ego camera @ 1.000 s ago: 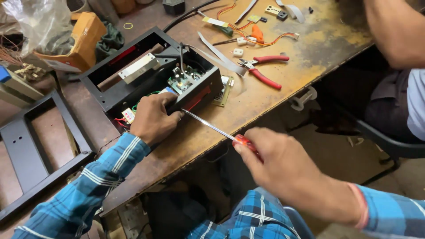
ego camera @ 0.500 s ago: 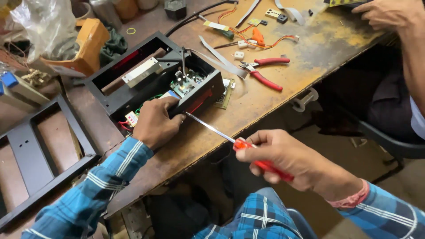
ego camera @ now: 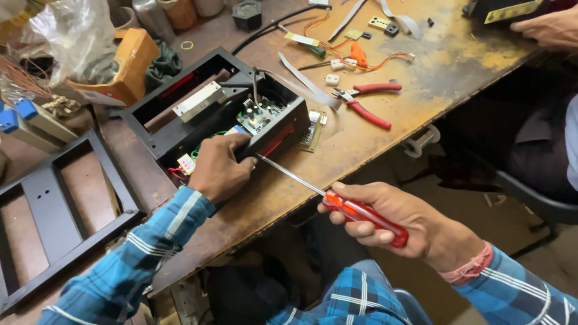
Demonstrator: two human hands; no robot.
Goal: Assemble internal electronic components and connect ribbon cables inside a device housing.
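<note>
Black metal enclosure (ego camera: 211, 111) with a green circuit board sits on the worn wooden desk (ego camera: 385, 138); the left hand (ego camera: 220, 168) grips its near corner. Right hand (ego camera: 397, 219) is closed around a red-handled screwdriver (ego camera: 337, 201), tip at the enclosure's front wall: a screw is likely being driven; next needs steady, aligned turning.

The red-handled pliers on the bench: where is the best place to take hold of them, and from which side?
Take the pliers by the two red handles, coming from above on the right, where they spread apart. They lie flat, jaws pointing left toward the black box.
</note>
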